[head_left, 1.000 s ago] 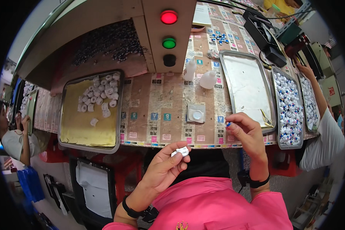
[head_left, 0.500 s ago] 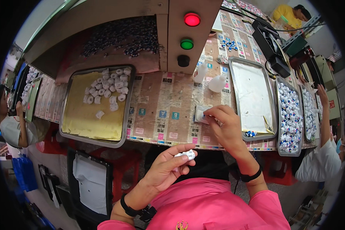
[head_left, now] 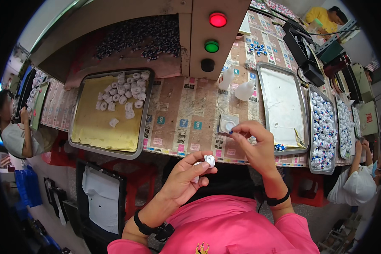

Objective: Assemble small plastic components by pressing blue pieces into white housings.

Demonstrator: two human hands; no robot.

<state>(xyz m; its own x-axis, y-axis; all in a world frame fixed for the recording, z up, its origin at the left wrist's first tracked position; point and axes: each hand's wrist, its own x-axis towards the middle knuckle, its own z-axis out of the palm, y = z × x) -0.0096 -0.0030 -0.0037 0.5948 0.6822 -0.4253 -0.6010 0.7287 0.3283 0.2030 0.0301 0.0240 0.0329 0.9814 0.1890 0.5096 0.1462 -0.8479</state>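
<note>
My left hand [head_left: 186, 178] is raised over the table's front edge and pinches a small white part [head_left: 209, 160] between thumb and fingers. My right hand [head_left: 254, 142] reaches to a small clear square dish [head_left: 227, 124] on the table and holds a tiny blue piece [head_left: 231, 131] at its fingertips, right at the dish's near edge. A few more small blue pieces [head_left: 279, 147] lie at the front corner of the steel tray [head_left: 283, 72] to the right.
A tray with yellow lining [head_left: 93, 127] holding several white parts sits left. Two white squeeze bottles [head_left: 244, 90] stand behind the dish. A grey column with red and green lights [head_left: 211, 38] rises at centre. A tray of white-and-blue parts [head_left: 324, 127] lies right. Other people work at both sides.
My right hand moved left from the steel tray's front corner to the small clear dish, carrying a blue piece. My left hand stayed raised with the white part.
</note>
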